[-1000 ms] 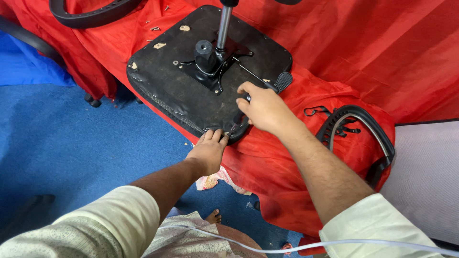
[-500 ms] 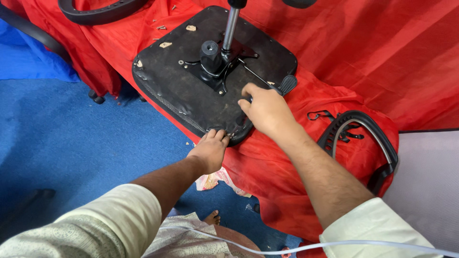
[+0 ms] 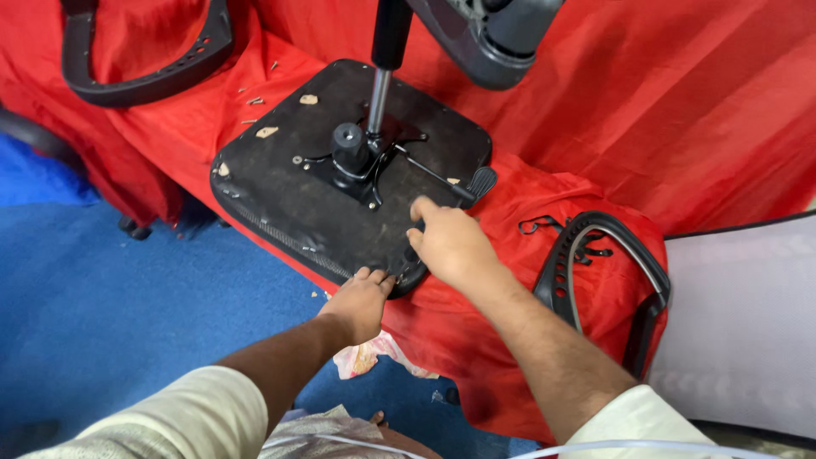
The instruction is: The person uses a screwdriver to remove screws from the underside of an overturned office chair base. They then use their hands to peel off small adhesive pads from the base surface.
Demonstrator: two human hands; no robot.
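Left hand (image 3: 361,299) gripping near edge of upturned black seat base (image 3: 289,195), right hand (image 3: 450,242) curled loosely on it near the lever (image 3: 442,180).

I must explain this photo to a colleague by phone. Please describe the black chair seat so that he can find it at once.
Look at the red cloth covering the work surface. Near its front edge lies the chair seat, a flat black square with rounded corners, turned upside down. Unlike the curved black armrests beside it, it has a metal post rising from its middle, and the left hand and right hand touch its near edge.
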